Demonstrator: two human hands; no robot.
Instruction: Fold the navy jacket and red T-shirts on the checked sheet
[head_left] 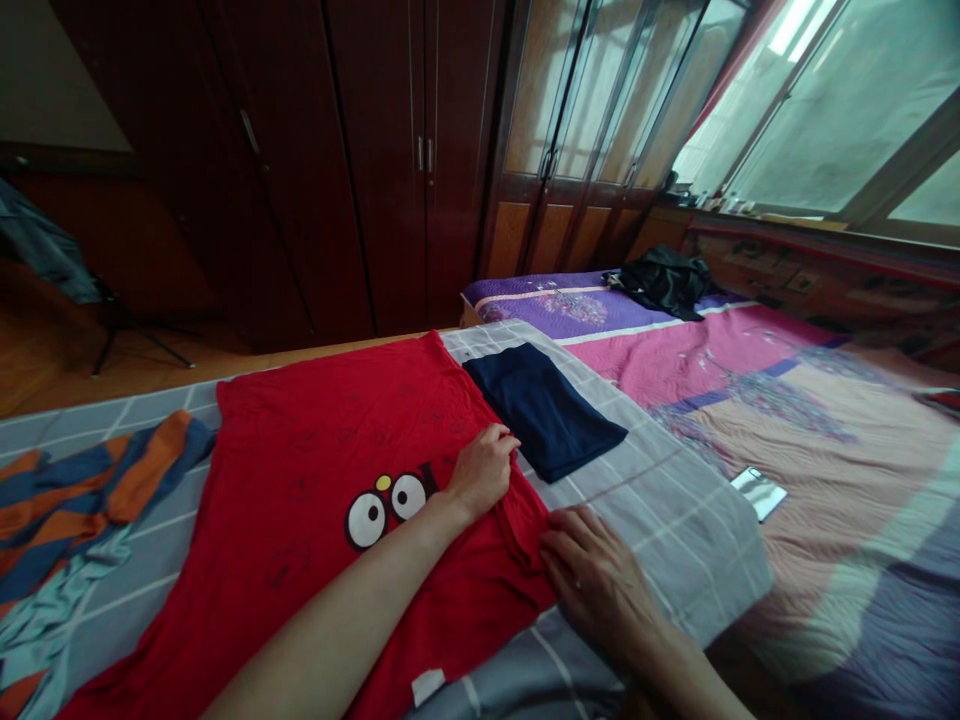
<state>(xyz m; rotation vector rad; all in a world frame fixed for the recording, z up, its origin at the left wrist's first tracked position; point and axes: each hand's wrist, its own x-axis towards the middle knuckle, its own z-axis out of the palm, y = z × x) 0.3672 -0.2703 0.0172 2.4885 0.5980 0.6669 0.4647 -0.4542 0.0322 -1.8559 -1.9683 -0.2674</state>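
Note:
A red T-shirt [300, 470] with two cartoon eyes printed on it lies spread over a grey checked cover [660, 500]. My left hand [484, 468] reaches across the shirt, fingers closed on the fabric near its right edge. Lower down, my right hand [596, 570] pinches the shirt's edge, where the cloth bunches into folds. Just beyond my left hand lies a folded navy blue cloth [544, 405]. A white tag [428, 686] shows at the shirt's lower edge.
Orange and blue striped clothing [142, 470] lies at the left. A phone [759, 492] rests on the pink and purple bedspread [675, 350] to the right, and a black garment [660, 280] lies farther back. Dark wardrobes [390, 180] line the back; a tripod [127, 320] stands at left.

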